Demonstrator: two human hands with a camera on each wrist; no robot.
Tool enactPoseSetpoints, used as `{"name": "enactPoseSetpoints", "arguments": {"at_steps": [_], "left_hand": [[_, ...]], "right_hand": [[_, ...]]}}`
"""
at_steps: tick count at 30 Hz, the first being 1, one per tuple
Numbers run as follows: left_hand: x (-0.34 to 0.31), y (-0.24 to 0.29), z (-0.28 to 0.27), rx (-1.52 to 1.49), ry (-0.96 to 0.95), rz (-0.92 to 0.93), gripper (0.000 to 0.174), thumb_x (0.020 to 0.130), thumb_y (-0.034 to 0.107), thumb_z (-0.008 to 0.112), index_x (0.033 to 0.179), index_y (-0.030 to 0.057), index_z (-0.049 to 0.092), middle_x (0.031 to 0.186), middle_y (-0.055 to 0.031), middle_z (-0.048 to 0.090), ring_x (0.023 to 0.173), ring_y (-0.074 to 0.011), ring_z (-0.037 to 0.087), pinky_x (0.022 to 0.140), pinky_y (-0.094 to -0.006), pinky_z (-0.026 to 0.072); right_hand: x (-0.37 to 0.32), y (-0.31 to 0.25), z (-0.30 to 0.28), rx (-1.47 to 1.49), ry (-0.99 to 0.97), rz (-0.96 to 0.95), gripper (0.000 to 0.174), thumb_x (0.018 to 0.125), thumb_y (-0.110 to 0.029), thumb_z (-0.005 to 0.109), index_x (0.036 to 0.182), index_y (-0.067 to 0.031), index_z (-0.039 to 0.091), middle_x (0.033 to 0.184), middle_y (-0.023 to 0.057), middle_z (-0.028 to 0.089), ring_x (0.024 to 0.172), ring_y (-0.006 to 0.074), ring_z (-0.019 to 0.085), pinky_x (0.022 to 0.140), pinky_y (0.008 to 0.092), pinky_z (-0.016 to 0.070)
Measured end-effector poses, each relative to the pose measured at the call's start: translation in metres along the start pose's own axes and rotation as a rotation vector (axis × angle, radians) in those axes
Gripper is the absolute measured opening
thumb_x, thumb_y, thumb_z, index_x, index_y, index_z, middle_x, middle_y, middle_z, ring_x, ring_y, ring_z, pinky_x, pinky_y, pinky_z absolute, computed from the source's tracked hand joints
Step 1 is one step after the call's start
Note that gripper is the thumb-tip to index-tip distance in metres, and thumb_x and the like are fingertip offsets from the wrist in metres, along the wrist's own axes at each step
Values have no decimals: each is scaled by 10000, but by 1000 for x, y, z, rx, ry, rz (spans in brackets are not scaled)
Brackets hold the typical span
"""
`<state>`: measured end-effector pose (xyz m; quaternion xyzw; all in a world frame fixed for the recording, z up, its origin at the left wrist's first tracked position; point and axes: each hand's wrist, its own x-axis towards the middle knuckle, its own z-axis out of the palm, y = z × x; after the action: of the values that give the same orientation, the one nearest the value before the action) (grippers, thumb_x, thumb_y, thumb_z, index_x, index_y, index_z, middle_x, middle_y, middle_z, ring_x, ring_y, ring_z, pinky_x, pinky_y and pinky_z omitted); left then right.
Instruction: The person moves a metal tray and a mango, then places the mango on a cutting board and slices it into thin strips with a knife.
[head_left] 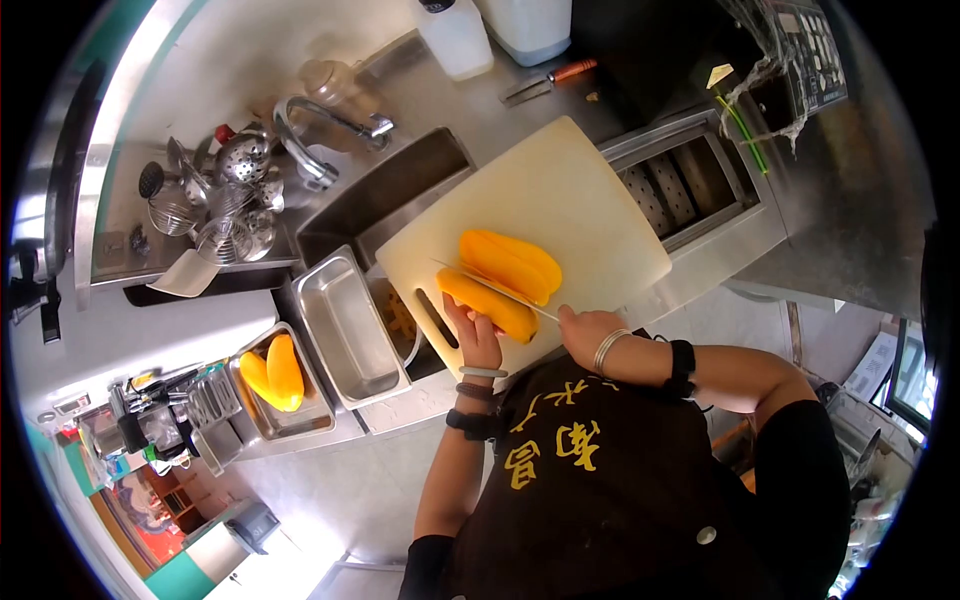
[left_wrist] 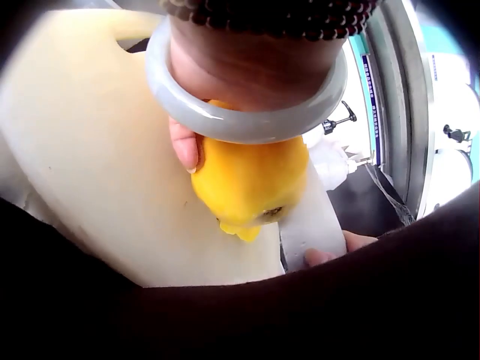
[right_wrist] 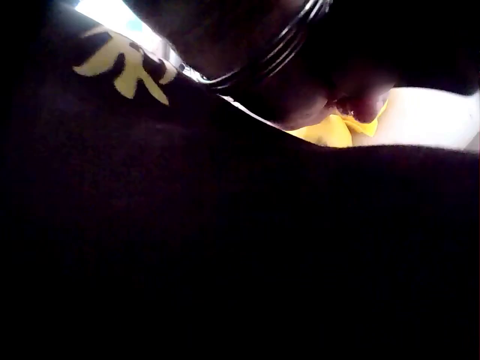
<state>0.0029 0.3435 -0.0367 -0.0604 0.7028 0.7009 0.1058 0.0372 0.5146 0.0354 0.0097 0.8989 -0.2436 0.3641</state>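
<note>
On the white cutting board (head_left: 600, 210), two long yellow-orange pieces of fruit lie side by side, the far piece (head_left: 515, 262) and the near piece (head_left: 490, 305). Between them runs the blade of a knife (head_left: 525, 299), slanting across the board. My right hand (head_left: 592, 338) grips the knife's handle, which is mostly hidden by the fingers. My left hand (head_left: 476, 338) holds the near piece from its outer side. The left wrist view shows that piece's blunt end (left_wrist: 251, 180) with a dark spot, beside the broad blade (left_wrist: 304, 225). Dark cloth covers most of the right wrist view.
Left of the board stands an empty steel pan (head_left: 350, 330), then a steel tray (head_left: 285, 410) with two more yellow fruits (head_left: 272, 375). Behind are a sink (head_left: 400, 190) and faucet (head_left: 310, 165). A wooden-handled tool (head_left: 550, 82) lies beyond the board.
</note>
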Motion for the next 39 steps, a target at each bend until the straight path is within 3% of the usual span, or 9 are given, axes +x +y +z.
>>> {"name": "enactPoseSetpoints", "arguments": {"at_steps": [11, 16, 19, 27, 39], "left_hand": [[1, -1, 1, -18, -5, -4, 576, 789, 58, 317, 1301, 79, 55, 894, -102, 455, 543, -117, 467, 473, -204, 409], [0, 0, 1, 4, 10, 3, 579, 784, 64, 317, 1301, 82, 59, 891, -103, 458, 551, -116, 462, 477, -207, 406], [-1, -3, 0, 21, 27, 10, 582, 778, 64, 317, 1302, 85, 65, 892, -104, 455, 550, -119, 462, 474, -209, 405], [-1, -9, 2, 23, 53, 48, 568, 785, 68, 320, 1300, 80, 81, 881, -110, 445, 545, -122, 467, 466, -214, 408], [0, -5, 4, 6, 33, 27, 580, 791, 65, 324, 1303, 79, 52, 884, -118, 440, 536, -134, 489, 453, -215, 425]], "right_hand": [[55, 13, 40, 57, 135, -20, 205, 775, -192, 429, 866, -14, 476, 696, 184, 580, 668, 344, 572, 614, 434, 443], [50, 22, 26, 85, 183, -160, 222, 788, -223, 429, 852, -15, 473, 647, 170, 562, 612, 357, 548, 585, 438, 431], [25, 15, 0, 73, 201, -147, 218, 796, -220, 422, 857, -14, 458, 627, 160, 556, 584, 360, 537, 570, 432, 428], [-26, -1, -31, -28, 110, -114, 215, 823, -206, 387, 862, -3, 447, 639, 157, 574, 607, 331, 567, 571, 420, 443], [-17, -5, -9, -22, 38, -5, 159, 802, -145, 378, 869, -8, 425, 693, 190, 583, 668, 343, 580, 600, 418, 452]]}}
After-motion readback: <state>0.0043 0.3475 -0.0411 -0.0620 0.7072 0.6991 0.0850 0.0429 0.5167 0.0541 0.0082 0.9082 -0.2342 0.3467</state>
